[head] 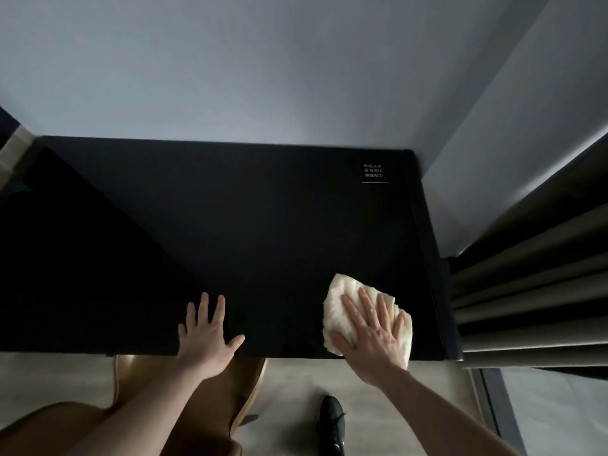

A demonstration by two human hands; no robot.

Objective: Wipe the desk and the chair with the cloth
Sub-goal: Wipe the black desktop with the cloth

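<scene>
Head view looks down on a black counter set into a corner of pale walls, where the right hand lies flat with straight, spread fingers pressing a crumpled white cloth onto the counter's near right part, close to the front edge. The left hand rests palm down with fingers spread on the front edge, well apart from the cloth and holding nothing. Below that edge a brown chair stands under the left forearm, a black shoe is on the pale floor, and curtain folds hang at the right.
</scene>
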